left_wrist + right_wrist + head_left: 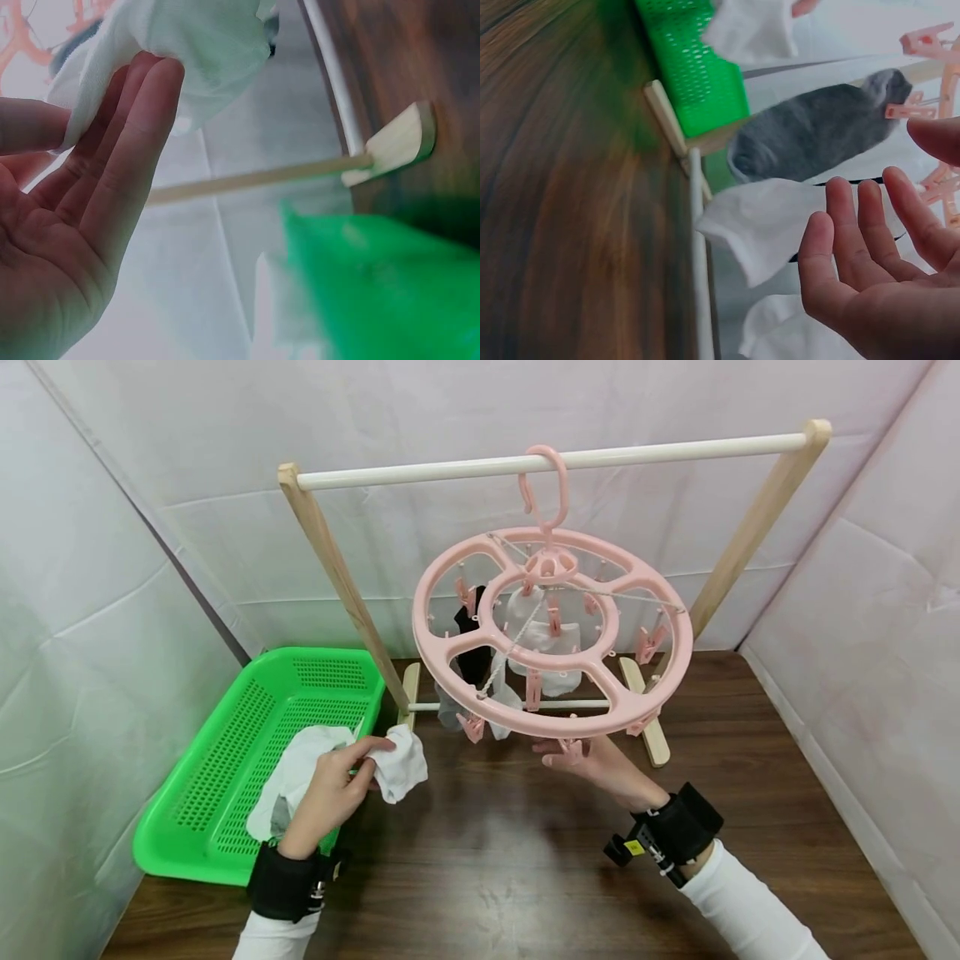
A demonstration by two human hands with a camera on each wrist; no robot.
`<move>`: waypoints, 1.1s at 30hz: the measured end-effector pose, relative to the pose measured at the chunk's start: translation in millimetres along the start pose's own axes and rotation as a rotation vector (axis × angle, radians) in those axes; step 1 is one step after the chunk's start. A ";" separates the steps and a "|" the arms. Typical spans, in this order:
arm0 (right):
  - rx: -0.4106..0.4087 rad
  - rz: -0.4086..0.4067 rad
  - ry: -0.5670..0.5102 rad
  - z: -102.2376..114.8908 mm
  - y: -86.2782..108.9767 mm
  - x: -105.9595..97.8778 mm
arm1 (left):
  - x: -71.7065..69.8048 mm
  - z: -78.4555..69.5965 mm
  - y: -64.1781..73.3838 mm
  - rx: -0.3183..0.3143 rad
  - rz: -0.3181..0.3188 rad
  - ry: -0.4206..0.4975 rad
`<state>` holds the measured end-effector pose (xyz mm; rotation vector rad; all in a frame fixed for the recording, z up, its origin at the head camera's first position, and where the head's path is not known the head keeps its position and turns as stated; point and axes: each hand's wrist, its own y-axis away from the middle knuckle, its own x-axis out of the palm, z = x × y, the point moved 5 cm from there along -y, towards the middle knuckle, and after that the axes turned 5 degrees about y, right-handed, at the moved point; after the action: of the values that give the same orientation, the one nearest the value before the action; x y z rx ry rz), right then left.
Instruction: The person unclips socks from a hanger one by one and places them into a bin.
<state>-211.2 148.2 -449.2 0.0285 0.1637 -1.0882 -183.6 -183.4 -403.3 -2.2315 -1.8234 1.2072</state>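
Note:
My left hand (333,789) pinches a crumpled white sock (401,766) between thumb and fingers, just beyond the right side of the green basket (153,839). Under the front rim of the round pink clip hanger (551,725), my right hand (611,772) has its fingers spread and holds nothing. A pink clip (572,751) hangs right above that hand. Clipped to the hanger are a grey sock (810,133), a black sock (474,662) and several white ones (561,681). The right wrist view has the grey sock and a white sock (761,221) just past my fingertips.
The hanger's hook is over a white rod (675,452) on a wooden stand (330,547). White cloth (300,760) and some grey fabric lie in the basket. Below is a dark wooden table (480,868); white fabric walls (187,443) surround it.

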 end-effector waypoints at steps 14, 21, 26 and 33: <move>-0.007 0.023 0.134 -18.5 10.5 -1.5 | -51.7 -6.9 -6.3 0.021 -0.120 -0.171; -0.007 0.042 0.171 -18.3 13.9 -2.5 | -74.1 -12.3 -1.8 -0.004 -0.180 -0.195; -0.008 0.049 0.159 -22.7 14.1 -3.6 | -87.2 -9.5 1.3 -0.045 -0.195 -0.211; 0.036 0.040 0.214 -30.5 15.8 -6.0 | -100.9 -3.8 4.0 -0.076 -0.230 -0.234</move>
<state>-203.6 164.0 -479.3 0.1800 0.3351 -1.0465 -180.2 -267.7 -347.8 -1.9133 -2.1726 1.4240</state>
